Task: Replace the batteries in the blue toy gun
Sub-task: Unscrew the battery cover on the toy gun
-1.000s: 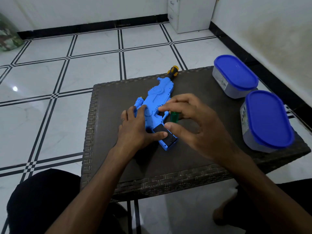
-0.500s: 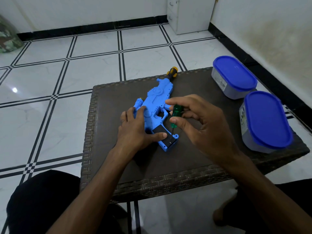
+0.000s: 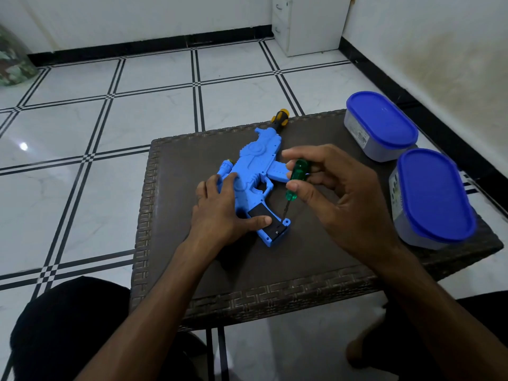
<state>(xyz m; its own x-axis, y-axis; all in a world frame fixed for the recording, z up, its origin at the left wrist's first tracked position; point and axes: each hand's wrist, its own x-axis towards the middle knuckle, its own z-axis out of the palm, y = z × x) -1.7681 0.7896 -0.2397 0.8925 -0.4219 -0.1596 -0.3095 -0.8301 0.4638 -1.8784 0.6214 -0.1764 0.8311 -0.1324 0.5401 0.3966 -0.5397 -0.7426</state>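
open table [image 3: 192,166] surface lies left of and before the blue toy gun [image 3: 254,171]; two lidded containers [image 3: 380,127] block the right edge.

The blue toy gun [image 3: 254,171] is showing smooth moulded plastic with a matt black panel [image 3: 268,221] on its grip. The screwdriver [image 3: 298,176] handle is looking like glossy translucent green plastic. The surface [image 3: 192,188] is showing a dull brown top with a rough woven rim. The floor [image 3: 96,133] tiles are gleaming, glossy.
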